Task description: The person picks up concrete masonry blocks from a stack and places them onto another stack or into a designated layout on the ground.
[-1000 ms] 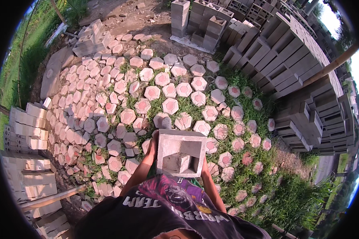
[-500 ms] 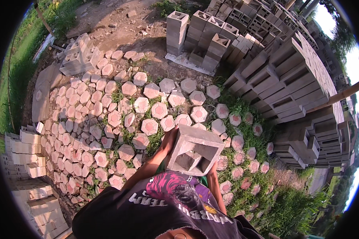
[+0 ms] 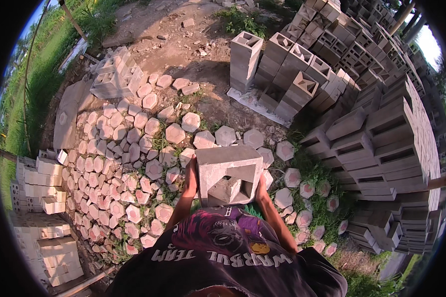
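A grey hollow concrete block [image 3: 230,157] is held in front of my body, its open cavity facing me. My left hand [image 3: 191,173] grips the block's left side, fingers pressed along its face. On the opposite side my right hand [image 3: 261,187] holds it too, partly hidden by the block's edge. Both forearms reach forward from the dark printed shirt [image 3: 228,247]. Beneath the block lie hexagonal paving stones [image 3: 175,133], many with reddish centres.
Ahead to the right stand upright hollow blocks [image 3: 245,62] on a pale sheet. A tall block stack [image 3: 381,133] rises at the right. Smaller block piles [image 3: 116,74] stand at the far left, with paler blocks [image 3: 39,180] at the near left. Grass [image 3: 312,173] grows between the pavers.
My view has turned to the right. The block, held in both hands, has swung from a tilted angle to nearly square in front of me, and my right hand shows more.
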Action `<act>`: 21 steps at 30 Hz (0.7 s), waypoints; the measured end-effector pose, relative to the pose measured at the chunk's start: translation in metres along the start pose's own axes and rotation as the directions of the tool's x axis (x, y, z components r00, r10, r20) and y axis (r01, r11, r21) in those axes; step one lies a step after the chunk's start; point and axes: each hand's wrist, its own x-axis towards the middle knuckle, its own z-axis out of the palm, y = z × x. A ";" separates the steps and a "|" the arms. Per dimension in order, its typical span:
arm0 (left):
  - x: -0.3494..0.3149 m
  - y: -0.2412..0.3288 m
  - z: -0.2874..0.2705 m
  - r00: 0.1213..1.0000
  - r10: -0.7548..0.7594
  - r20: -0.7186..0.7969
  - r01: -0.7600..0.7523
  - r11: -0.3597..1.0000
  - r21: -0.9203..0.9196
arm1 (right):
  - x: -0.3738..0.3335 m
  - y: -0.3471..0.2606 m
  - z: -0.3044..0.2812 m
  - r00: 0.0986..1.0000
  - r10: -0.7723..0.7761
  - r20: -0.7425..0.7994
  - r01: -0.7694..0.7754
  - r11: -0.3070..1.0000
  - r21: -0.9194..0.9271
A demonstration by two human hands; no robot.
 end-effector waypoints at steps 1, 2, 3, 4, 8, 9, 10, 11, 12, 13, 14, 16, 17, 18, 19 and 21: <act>0.007 0.018 0.011 1.000 0.013 -0.026 -0.014 0.999 -0.039 | 0.014 -0.027 0.017 0.999 0.003 0.051 -0.001 0.999 -0.045; 0.018 0.032 0.025 0.998 -0.044 -0.043 0.035 0.980 -0.193 | 0.042 -0.035 0.009 0.993 0.003 0.119 0.005 0.998 -0.066; 0.029 0.042 0.033 0.993 -0.101 -0.053 0.077 0.938 -0.339 | 0.069 -0.037 0.001 0.982 0.004 0.188 0.012 0.997 -0.081; 0.042 0.046 0.019 0.995 -0.084 -0.048 0.057 0.910 -0.410 | 0.087 -0.045 0.014 0.969 0.014 0.248 0.018 0.992 -0.126; 0.096 0.050 0.000 0.969 -0.136 -0.207 0.068 0.950 -0.305 | 0.156 -0.049 0.002 0.930 0.065 0.363 0.036 0.964 -0.263; 0.103 0.056 0.009 0.963 -0.150 -0.225 0.077 0.950 -0.304 | 0.165 -0.056 0.007 0.930 0.085 0.358 0.012 0.965 -0.260; 0.110 0.067 0.031 0.946 0.012 -0.324 -0.065 0.986 -0.155 | 0.174 -0.065 0.013 0.909 0.098 0.404 0.006 0.968 -0.250; 0.121 0.077 0.043 0.901 0.185 -0.392 -0.195 0.981 0.015 | 0.185 -0.076 0.021 0.886 0.109 0.451 0.001 0.972 -0.237; 0.141 0.075 0.029 0.889 0.253 -0.382 -0.191 0.962 0.193 | 0.195 -0.085 0.030 0.886 0.120 0.448 -0.013 0.972 -0.236; 0.165 0.077 0.026 0.879 0.313 -0.360 -0.178 0.915 0.362 | 0.207 -0.093 0.036 0.910 0.172 0.378 -0.081 0.966 -0.247; 0.189 0.076 0.024 0.881 0.295 -0.371 -0.171 0.928 0.333 | 0.220 -0.102 0.042 0.926 0.223 0.303 -0.149 0.957 -0.249; 0.236 0.091 0.041 0.856 0.481 -0.188 -0.228 0.679 0.698 | 0.247 -0.130 0.068 0.945 0.295 0.142 -0.256 0.937 -0.239; 0.264 0.097 0.053 0.894 0.288 -0.342 -0.159 0.919 0.360 | 0.273 -0.114 0.056 0.946 0.308 0.099 -0.272 0.923 -0.273; 0.293 0.105 0.054 0.917 0.246 -0.313 -0.079 0.883 0.462 | 0.293 -0.119 0.057 0.936 0.348 0.057 -0.314 0.896 -0.314; 0.324 0.110 0.052 0.936 0.201 -0.289 -0.007 0.831 0.556 | 0.317 -0.124 0.065 0.922 0.386 0.013 -0.356 0.864 -0.357; 0.383 0.123 0.066 0.965 0.146 -0.216 -0.017 0.862 0.507 | 0.348 -0.128 0.090 0.957 0.243 -0.160 -0.276 0.934 -0.226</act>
